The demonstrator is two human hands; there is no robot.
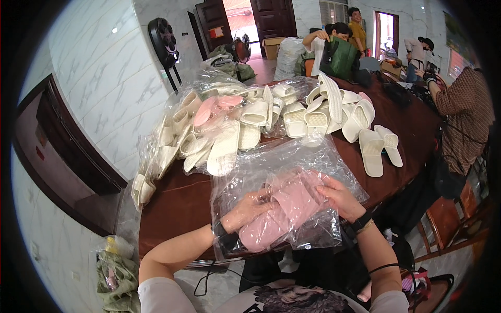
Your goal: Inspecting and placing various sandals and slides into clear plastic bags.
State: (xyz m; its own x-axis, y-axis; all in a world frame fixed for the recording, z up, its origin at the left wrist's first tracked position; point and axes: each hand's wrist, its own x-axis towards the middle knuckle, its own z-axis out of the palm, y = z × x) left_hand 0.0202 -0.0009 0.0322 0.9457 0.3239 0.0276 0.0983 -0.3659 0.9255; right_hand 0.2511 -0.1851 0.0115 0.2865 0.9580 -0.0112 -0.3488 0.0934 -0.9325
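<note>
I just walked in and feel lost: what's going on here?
A person's left grip and right grip hold pink slippers that show through a crinkled, clear plastic bag, at the near edge of a dark reddish-brown table. Beyond lie piled cream-white slippers, some bagged, with salmon-pink ones among them. Farther back, someone holds a dark green bag.

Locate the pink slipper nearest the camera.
In the head view, the pink slipper sits below and right of centre, between the left hand and right hand, nearer than the heaped white slippers.
</note>
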